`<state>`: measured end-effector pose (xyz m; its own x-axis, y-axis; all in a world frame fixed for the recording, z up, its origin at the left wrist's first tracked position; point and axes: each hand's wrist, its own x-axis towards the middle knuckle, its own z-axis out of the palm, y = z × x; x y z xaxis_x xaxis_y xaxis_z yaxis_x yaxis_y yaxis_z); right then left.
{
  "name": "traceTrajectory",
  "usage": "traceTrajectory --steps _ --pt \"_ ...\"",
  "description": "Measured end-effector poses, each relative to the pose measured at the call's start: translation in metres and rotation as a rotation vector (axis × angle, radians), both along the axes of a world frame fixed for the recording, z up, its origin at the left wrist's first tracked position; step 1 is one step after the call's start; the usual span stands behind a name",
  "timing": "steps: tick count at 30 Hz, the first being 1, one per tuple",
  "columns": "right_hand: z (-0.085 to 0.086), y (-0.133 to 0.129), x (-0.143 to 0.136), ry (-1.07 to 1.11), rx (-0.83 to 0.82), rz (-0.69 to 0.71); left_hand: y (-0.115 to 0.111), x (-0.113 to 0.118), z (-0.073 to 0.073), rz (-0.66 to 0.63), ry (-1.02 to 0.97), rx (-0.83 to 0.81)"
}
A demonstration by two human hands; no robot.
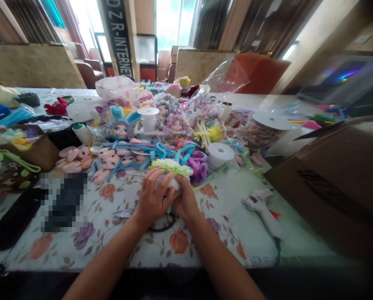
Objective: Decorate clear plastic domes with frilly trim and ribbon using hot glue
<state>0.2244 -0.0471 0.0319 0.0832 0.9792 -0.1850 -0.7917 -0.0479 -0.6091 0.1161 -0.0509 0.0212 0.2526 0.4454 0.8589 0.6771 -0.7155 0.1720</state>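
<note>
My left hand and my right hand are both closed round a fluffy white and pale-green craft piece above the table's near middle. My left fingers lie over its near side, and the right hand grips its right end. Its underside is hidden by my palms. Scissors lie on the cloth beneath, partly covered by my left hand. Just beyond the piece are blue fuzzy stems and a purple fuzzy bundle. Several doll faces lie to the left.
A glue gun rests on the right of the floral tablecloth. Behind it stands a cardboard box. White ribbon spools, finished doll heads and plastic bags crowd the back. A black pouch lies left.
</note>
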Motion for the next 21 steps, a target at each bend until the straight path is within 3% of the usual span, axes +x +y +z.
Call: traceTrajectory --steps 13,21 --pt "-0.0017 -0.0017 -0.0006 -0.105 -0.006 -0.105 0.0016 0.0019 -0.0002 -0.016 0.076 0.005" --pt "-0.0009 -0.0001 0.0021 -0.001 -0.042 0.015 0.0 0.0003 -0.0012 -0.025 -0.133 -0.146"
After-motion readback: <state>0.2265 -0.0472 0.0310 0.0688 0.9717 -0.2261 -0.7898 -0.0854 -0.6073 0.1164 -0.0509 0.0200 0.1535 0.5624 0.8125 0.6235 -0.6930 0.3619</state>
